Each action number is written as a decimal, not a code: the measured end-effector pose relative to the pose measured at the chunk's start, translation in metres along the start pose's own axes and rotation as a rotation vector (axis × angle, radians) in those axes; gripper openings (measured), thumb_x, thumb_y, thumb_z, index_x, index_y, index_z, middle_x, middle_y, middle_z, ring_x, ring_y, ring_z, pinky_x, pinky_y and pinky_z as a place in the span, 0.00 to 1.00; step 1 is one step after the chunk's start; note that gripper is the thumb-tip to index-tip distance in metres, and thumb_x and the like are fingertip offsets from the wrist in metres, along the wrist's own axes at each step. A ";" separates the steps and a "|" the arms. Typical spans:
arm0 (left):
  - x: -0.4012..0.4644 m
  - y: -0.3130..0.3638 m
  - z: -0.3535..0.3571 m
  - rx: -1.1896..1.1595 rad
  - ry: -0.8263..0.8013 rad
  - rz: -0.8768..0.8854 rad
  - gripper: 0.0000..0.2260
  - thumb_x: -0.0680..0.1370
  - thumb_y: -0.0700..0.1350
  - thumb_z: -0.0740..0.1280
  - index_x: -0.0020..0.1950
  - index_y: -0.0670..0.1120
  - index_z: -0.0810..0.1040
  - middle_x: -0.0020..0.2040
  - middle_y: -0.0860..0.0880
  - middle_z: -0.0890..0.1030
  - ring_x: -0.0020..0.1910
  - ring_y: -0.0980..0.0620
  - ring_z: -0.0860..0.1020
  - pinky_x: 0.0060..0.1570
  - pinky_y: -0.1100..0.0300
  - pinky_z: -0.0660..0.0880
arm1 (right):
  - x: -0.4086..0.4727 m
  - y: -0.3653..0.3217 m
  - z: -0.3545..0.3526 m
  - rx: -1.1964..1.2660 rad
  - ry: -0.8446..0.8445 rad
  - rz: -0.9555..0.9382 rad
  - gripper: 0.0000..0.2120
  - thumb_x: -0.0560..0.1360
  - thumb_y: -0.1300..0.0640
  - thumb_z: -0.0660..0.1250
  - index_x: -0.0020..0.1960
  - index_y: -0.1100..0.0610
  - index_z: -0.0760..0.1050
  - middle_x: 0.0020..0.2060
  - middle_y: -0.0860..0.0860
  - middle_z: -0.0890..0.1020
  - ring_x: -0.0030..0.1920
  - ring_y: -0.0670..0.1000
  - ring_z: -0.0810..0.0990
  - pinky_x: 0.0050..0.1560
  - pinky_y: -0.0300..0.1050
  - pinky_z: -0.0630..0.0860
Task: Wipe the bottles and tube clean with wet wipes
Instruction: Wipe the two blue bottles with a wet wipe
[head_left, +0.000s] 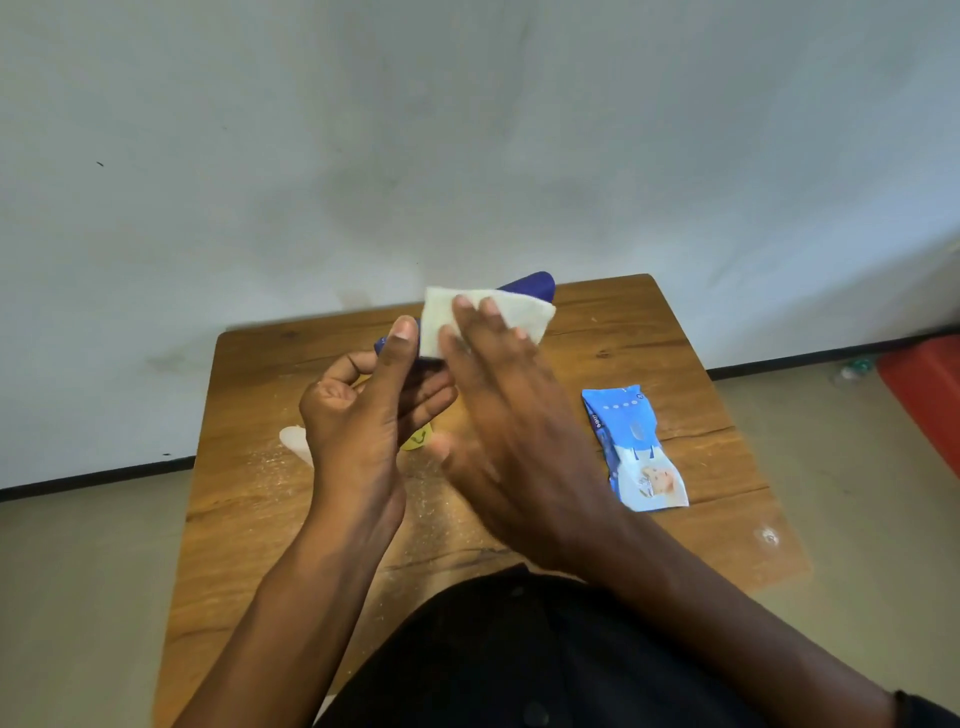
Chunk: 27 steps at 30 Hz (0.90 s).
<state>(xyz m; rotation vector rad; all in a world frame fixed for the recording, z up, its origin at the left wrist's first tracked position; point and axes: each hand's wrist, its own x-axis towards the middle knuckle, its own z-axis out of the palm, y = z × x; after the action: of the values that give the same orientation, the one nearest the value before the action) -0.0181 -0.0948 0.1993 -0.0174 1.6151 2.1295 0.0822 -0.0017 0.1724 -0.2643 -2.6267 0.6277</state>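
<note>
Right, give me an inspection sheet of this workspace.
Surface: wooden table, scratched, pale dusty specks near the middle.
Job's things: dark blue item held up, white wet wipe pressed on it; blue wipes pack lying flat at right.
Clutter: white object and yellow item, mostly hidden by the hands.
Hands: left hand grips the blue item; right hand flat on the wipe.
Cables: nothing seen.
Surroundings: pale wall, red object on floor.

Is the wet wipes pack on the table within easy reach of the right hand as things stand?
Probably yes. The wet wipes pack lies flat on the wooden table, just right of the right hand, with bare tabletop between. But that hand is pressing a white wipe on the blue bottle.
</note>
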 end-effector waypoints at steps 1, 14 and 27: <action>-0.001 -0.001 0.001 0.008 -0.002 -0.004 0.20 0.77 0.51 0.75 0.59 0.36 0.80 0.43 0.43 0.87 0.39 0.51 0.87 0.36 0.61 0.82 | -0.003 -0.004 0.001 -0.020 -0.030 -0.055 0.35 0.83 0.44 0.57 0.83 0.63 0.57 0.84 0.58 0.55 0.85 0.54 0.47 0.83 0.59 0.51; -0.007 -0.001 0.001 0.069 -0.040 -0.114 0.14 0.79 0.54 0.71 0.52 0.43 0.84 0.38 0.40 0.87 0.32 0.50 0.86 0.34 0.60 0.84 | 0.009 0.019 -0.001 -0.074 0.121 0.110 0.33 0.84 0.46 0.54 0.84 0.61 0.53 0.85 0.55 0.54 0.85 0.52 0.46 0.84 0.59 0.49; -0.002 0.000 -0.005 0.160 -0.080 -0.045 0.16 0.80 0.55 0.70 0.51 0.41 0.84 0.30 0.43 0.81 0.24 0.52 0.76 0.25 0.63 0.75 | 0.015 0.027 -0.009 0.018 0.147 0.126 0.31 0.86 0.47 0.51 0.84 0.60 0.53 0.85 0.54 0.54 0.85 0.50 0.46 0.83 0.61 0.53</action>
<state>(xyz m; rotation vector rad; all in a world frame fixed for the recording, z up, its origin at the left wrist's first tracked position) -0.0176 -0.1003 0.1983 0.0807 1.7168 1.9370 0.0748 0.0300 0.1723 -0.4558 -2.4763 0.6478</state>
